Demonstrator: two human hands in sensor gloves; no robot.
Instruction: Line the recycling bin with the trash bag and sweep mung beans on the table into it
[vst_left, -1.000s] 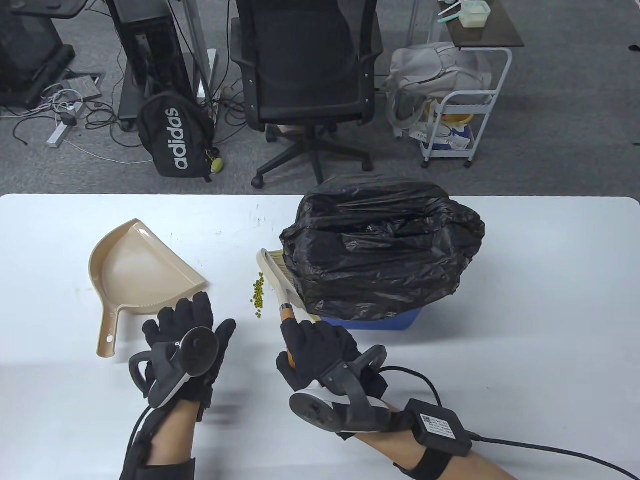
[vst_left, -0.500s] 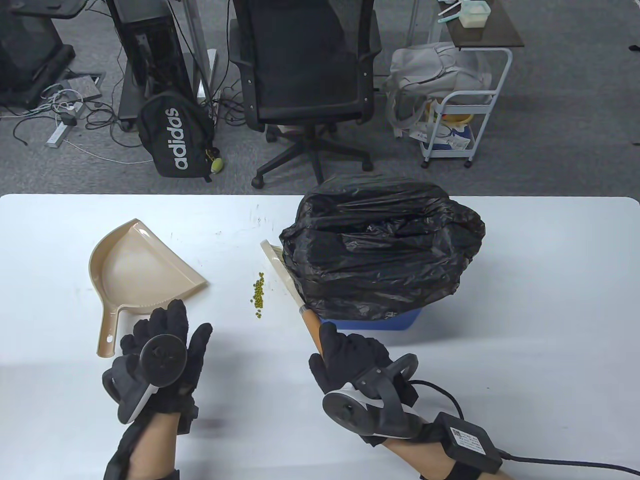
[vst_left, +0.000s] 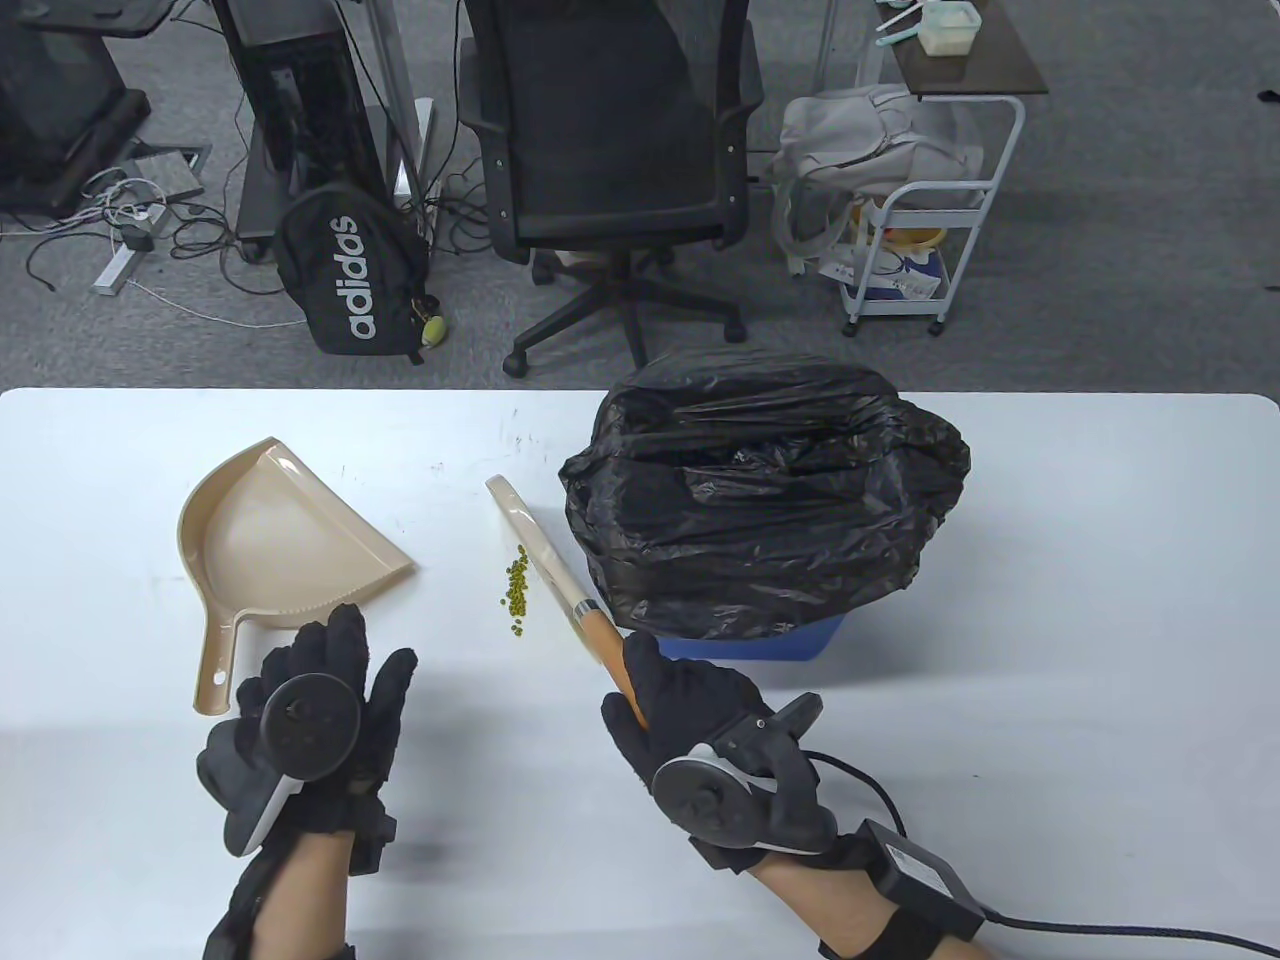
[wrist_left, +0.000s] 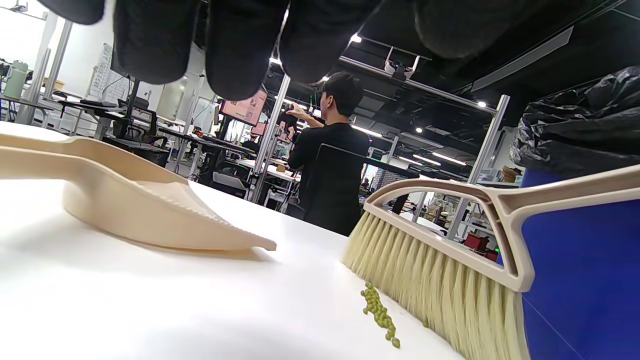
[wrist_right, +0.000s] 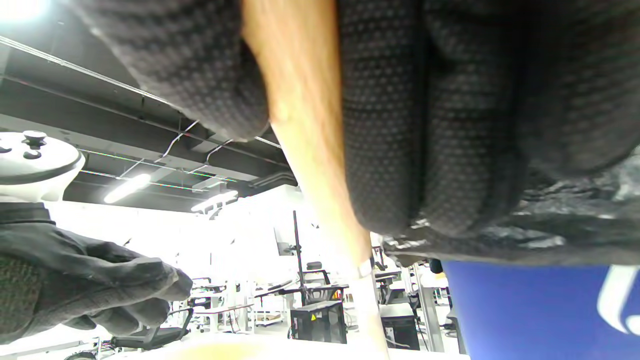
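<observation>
On the table just left of the bag-lined recycling bin (vst_left: 745, 640), my right hand (vst_left: 690, 715) is wrapped round the orange handle of the brush (vst_left: 545, 560), bristles down beside the mung beans (vst_left: 516, 590). Trash bag (vst_left: 760, 500) is draped over the bin, so lining looks done. My left hand (vst_left: 320, 700) hovers relaxed, fingers loose and holding nothing, near the handle of the dustpan (vst_left: 280, 540). Next, I reckon, the left takes that handle and sets the pan's lip flat against the table, close to the little pile. Then short, low strokes leftward with the brush, bristles pressed lightly, because these round beans will roll and scatter if I flick hard. Keep the lip sealed or they'll slip underneath.
</observation>
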